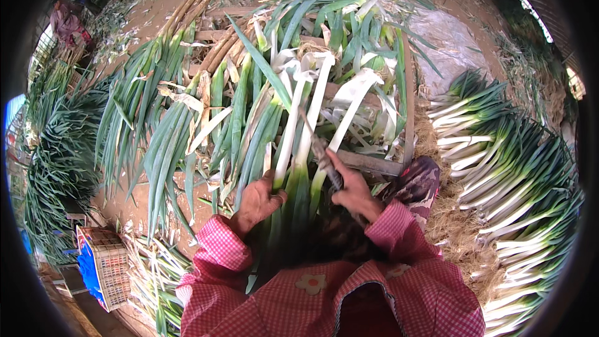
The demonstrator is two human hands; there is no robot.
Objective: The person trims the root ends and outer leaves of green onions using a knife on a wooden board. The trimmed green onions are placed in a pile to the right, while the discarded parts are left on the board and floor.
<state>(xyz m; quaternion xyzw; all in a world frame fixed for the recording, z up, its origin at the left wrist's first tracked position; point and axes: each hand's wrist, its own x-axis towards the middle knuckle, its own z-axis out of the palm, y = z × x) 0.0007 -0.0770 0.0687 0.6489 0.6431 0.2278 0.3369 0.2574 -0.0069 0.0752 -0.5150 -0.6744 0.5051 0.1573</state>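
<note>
Three Welsh onions or leeks with bare white shafts lie over my lap: a left stalk (pixel 288 140), a middle stalk (pixel 318 89) and a right stalk (pixel 348 117). My left hand (pixel 259 203) grips the left stalk where white turns green. The hold on the other stalks' leaves is unclear. In my right hand (pixel 353 189) is a grey tool (pixel 320 147) with a thin nozzle, apparently an air blow gun. Its tip lies between the left and middle shafts. Loose peeled skins (pixel 290 63) hang at the far ends of the shafts.
Unpeeled stalks (pixel 178 159) lean on a wooden frame (pixel 408 103) holding leaf scraps. Rows of peeled stalks (pixel 514 168) lie right, beside cut roots (pixel 454 224). At left are a leafy pile (pixel 61 159) and a plastic crate (pixel 110 267). A person (pixel 68 23) is at upper left.
</note>
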